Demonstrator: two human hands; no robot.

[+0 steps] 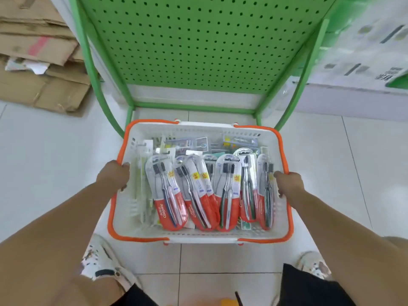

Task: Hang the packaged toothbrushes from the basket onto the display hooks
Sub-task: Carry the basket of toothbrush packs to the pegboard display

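Observation:
A white plastic basket (198,127) with orange handles sits low in front of me, over the tiled floor. Several packaged toothbrushes (167,191) with red card bottoms lie side by side in it, with more packs stacked behind them. My left hand (113,174) grips the basket's left rim, thumb hooked inside. On the opposite side, my right hand (289,184) holds the right rim the same way. A green pegboard display (198,40) rises just beyond the basket; no hooks show on the part I see.
Flattened cardboard boxes (37,54) lie on the floor at the upper left. The display's green tube legs (95,80) flank the basket. A white and green counter (362,62) stands at the right. My two shoes (103,261) show below the basket.

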